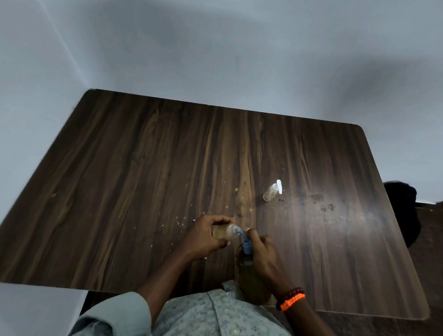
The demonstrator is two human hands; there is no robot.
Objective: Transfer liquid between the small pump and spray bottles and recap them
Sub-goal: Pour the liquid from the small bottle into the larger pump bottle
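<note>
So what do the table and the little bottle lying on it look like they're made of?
Table: likely wood-grain laminate, smooth with a slight sheen; it shows streaky brown grain and a soft glare patch. Small bottle: probably clear plastic, see-through body, with an opaque white pump top.

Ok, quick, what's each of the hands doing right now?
Left hand: closed on a small clear bottle, tipped sideways.
Right hand: closed on the blue-topped pump bottle.
</note>
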